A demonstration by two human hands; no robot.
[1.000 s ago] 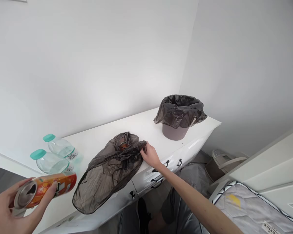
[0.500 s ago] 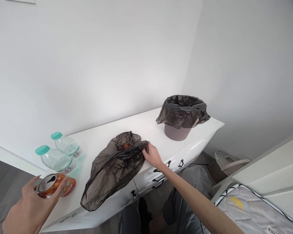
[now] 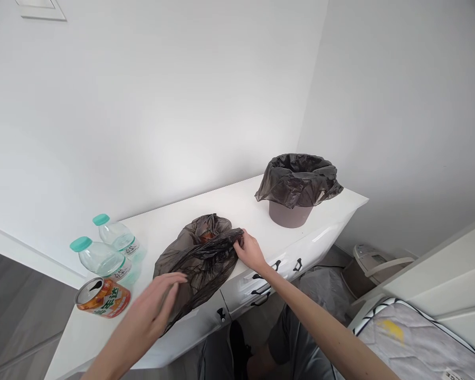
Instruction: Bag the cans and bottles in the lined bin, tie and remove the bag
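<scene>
My right hand (image 3: 250, 253) pinches the rim of a thin black plastic bag (image 3: 178, 253) that lies on its side on the white cabinet top. Something orange-red shows dimly inside the bag. Over the bag's left end, my left hand (image 3: 156, 301) reaches with fingers stretched out and thumb apart, holding nothing; whether it touches the plastic I cannot tell. Left of that hand stands an open orange drink can (image 3: 110, 300). Behind the can are a clear bottle with a teal cap (image 3: 103, 258) and a similar bottle (image 3: 116, 235) farther back.
A mauve bin (image 3: 288, 215) lined with a black bag (image 3: 296, 184) stands at the right of the cabinet (image 3: 237, 203). Dark handles mark the drawers below. On the floor to the right is a beige appliance (image 3: 366, 269), and a mattress (image 3: 411, 338) lies at lower right.
My left hand has let go of the can and moved right to the black bag. The can stays upright beside the bottles. My right hand keeps its grip on the rim.
</scene>
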